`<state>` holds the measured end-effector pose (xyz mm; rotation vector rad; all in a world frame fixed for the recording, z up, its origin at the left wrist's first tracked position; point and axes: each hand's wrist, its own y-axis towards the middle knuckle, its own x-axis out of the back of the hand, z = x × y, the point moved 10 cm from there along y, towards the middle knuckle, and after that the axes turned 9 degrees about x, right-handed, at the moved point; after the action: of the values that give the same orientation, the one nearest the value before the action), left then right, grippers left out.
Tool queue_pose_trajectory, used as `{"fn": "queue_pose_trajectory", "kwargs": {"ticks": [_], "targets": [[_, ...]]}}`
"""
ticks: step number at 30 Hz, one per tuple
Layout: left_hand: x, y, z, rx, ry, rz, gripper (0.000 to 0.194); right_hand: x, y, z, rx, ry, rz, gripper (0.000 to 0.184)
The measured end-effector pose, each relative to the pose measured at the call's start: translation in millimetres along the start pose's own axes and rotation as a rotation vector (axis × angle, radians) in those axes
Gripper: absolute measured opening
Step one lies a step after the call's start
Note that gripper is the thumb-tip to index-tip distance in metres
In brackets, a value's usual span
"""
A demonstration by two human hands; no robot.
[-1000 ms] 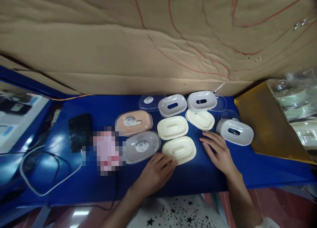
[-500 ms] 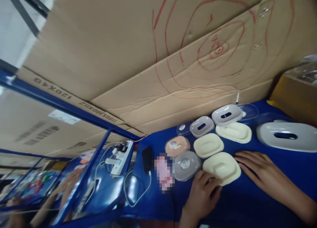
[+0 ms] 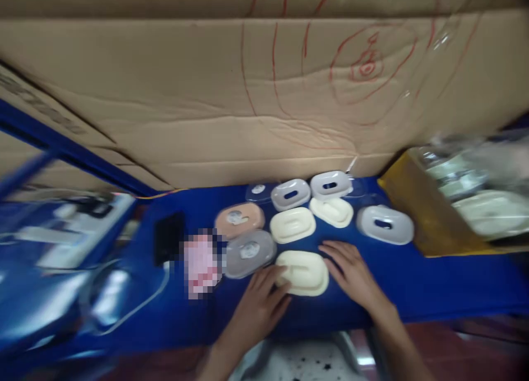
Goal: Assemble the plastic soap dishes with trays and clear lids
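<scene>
An oval cream plastic piece with a raised middle lies at the front of the blue table. My left hand has its fingers curled onto this piece's left edge. At its right edge rests my right hand, palm down, with fingers stretched out; whether it touches the rim I cannot tell. Just behind are two more cream pieces, one in the middle and one farther right. A clear-lidded grey container and a peach one, both with round labels, stand left of them.
Slotted grey oval pieces line the back, with another at right. A cardboard box holds bagged pale pieces. Leftward are a black phone, a blurred-out pink item and a power strip. Cardboard walls the back.
My view has levelled and swung right, bringing the open box into sight. Both hands stay at the front cream piece, the left still on its edge.
</scene>
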<state>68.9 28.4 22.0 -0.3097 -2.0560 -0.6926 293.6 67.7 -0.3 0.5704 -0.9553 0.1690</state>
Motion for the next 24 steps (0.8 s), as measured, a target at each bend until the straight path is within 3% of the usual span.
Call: {"fn": "queue_pose_trajectory", "kwargs": {"ticks": [3, 6, 11, 15, 22, 24], "targets": [[-7.9, -11, 10, -0.046, 0.017, -0.164, 0.026, -1, 3, 2, -0.002, -0.011, 0.039, 0.036], [-23.5, -15, 12, -0.064, 0.027, -0.204, 0.023, 0, 1, -3, 0.014, -0.068, 0.091, 0.033], [-12.3, -5, 11, 0.03, -0.011, -0.124, 0.02, 2, 6, -5, 0.009, 0.023, 0.072, 0.028], [-14.8, -1, 11, 0.048, 0.026, -0.041, 0.015, 0, 4, -10, -0.007, 0.105, 0.025, 0.026], [-11.4, -4, 7, 0.035, -0.015, -0.047, 0.004, 16, -1, -21, -0.034, 0.07, -0.084, 0.03], [-10.3, -6, 6, 0.025, -0.044, -0.053, 0.009, 24, -3, -26, -0.037, 0.054, -0.141, 0.031]]}}
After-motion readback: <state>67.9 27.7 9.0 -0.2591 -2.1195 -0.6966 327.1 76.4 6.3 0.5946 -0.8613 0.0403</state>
